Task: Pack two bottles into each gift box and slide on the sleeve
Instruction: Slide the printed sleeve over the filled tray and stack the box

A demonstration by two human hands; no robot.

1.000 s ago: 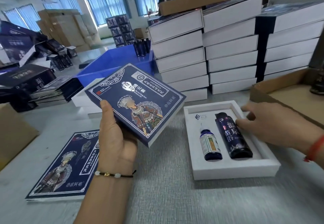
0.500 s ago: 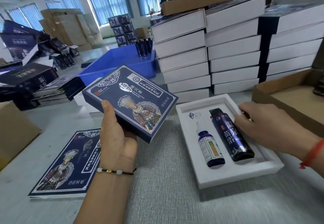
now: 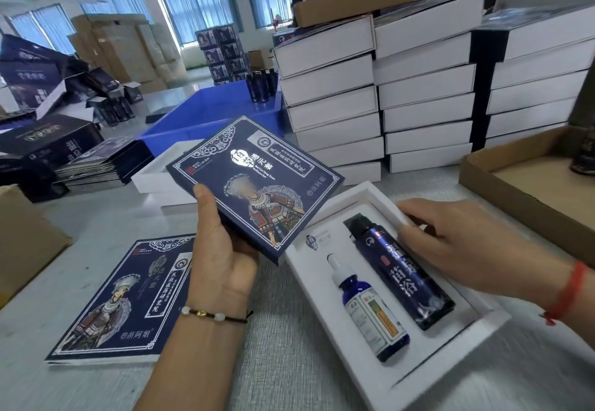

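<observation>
two bottles [image 3: 399, 285] in tray [image 3: 476, 330], sleeve [image 3: 254, 185] left.

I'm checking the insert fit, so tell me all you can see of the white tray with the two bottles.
The white tray looks like rigid foam, rectangular, lying flat and skewed on the grey table. Its recess holds a small blue dropper bottle and a taller dark bottle side by side. The right hand rests on its far edge; no sleeve covers it.

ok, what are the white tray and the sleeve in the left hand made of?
White tray: looks like matte foam or thick board; walls are thick, cut-outs fit the bottles. Cannot tell which.
Sleeve in the left hand: printed card, smooth navy surface with a slight sheen and thin, crisp edges.
</observation>
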